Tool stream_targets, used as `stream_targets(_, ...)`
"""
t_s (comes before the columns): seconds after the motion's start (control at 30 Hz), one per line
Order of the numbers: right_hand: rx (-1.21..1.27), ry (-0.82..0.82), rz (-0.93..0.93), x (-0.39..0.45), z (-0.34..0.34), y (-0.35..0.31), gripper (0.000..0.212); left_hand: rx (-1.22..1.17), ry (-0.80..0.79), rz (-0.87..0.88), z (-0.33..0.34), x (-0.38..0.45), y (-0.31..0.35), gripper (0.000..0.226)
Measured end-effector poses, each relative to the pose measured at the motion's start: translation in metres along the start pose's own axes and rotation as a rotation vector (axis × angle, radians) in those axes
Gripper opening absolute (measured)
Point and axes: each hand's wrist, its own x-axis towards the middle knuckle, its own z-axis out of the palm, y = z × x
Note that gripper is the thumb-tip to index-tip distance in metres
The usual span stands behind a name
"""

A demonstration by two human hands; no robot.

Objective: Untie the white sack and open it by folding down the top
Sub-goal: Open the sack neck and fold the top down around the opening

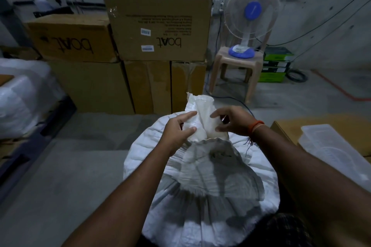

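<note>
Stacked cardboard boxes (156, 26) stand against the grey wall across the concrete floor (60, 166), some printed "boat" upside down. Nearer, filling the lower middle of the view, a full white sack (200, 186) stands upright on the floor right in front of the person, its fabric gathered in pleats toward a bunched neck (198, 118) that sticks up at the top. To the right, a plastic chair (230, 70) carries a white and blue table fan (251, 16), and green boxes (276, 66) are stacked just beside the chair. At the right edge a clear plastic tub (331, 150) rests on another brown carton (291, 126). At the left edge lies a bundle wrapped in clear plastic (20, 96).

Both forearms reach forward over the sack. The left hand (176, 128) is on the left side of the neck, fingers (188, 115) mostly straight and spread, touching the crumpled fabric without closing round it. The right hand (232, 120), with an orange band (256, 126) at the wrist, is on the right side of the neck, its fingers curled loosely with the tips against the fabric; whether they pinch a fold or a tie I cannot tell.
</note>
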Motion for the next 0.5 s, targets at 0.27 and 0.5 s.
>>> stream_targets(0.27, 0.142, 0.126, 0.078, -0.016, 0.016, 0.025, 0.045, 0.162, 0.032, -0.02, -0.006, -0.006, -0.005, 0.063)
stream_targets(0.5, 0.18, 0.152, 0.114, -0.033, 0.02, 0.048, 0.039, 0.515, -0.028, -0.08, -0.027, -0.017, -0.023, 0.074)
